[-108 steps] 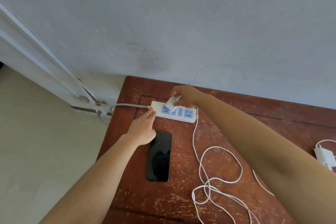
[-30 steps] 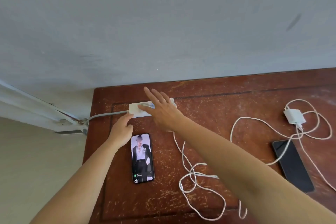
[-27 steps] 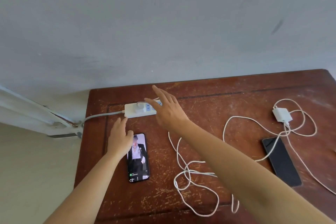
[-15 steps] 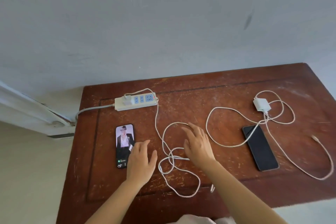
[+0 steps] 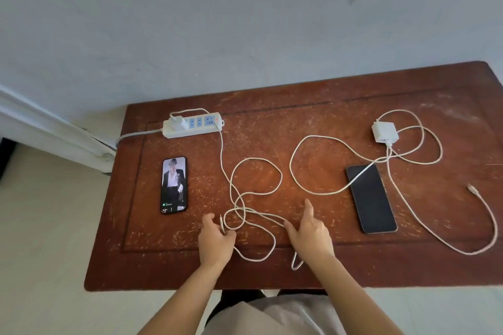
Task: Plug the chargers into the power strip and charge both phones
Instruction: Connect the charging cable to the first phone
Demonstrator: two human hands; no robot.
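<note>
A white power strip point(image 5: 200, 128) lies at the table's back left, with one white charger point(image 5: 178, 123) plugged into its left socket. That charger's cable point(image 5: 231, 187) runs forward in loops to my hands. My left hand point(image 5: 215, 241) is curled around the cable near its free plug end point(image 5: 221, 223). My right hand point(image 5: 310, 231) rests on the same cable with fingers spread. A phone with a lit screen point(image 5: 174, 185) lies left of my left hand. A dark phone point(image 5: 371, 198) lies to the right. The second charger point(image 5: 384, 132) sits unplugged behind it.
The second charger's cable point(image 5: 313, 185) loops across the dark phone and the right side of the brown wooden table point(image 5: 340, 114), ending in a loose plug point(image 5: 472, 188). A grey wall stands behind. The strip's grey cord point(image 5: 136, 134) leaves over the left edge.
Both hands have pulled back from the power strip to the table's front. The left phone's screen lit up. My left hand has closed on the cable end.
</note>
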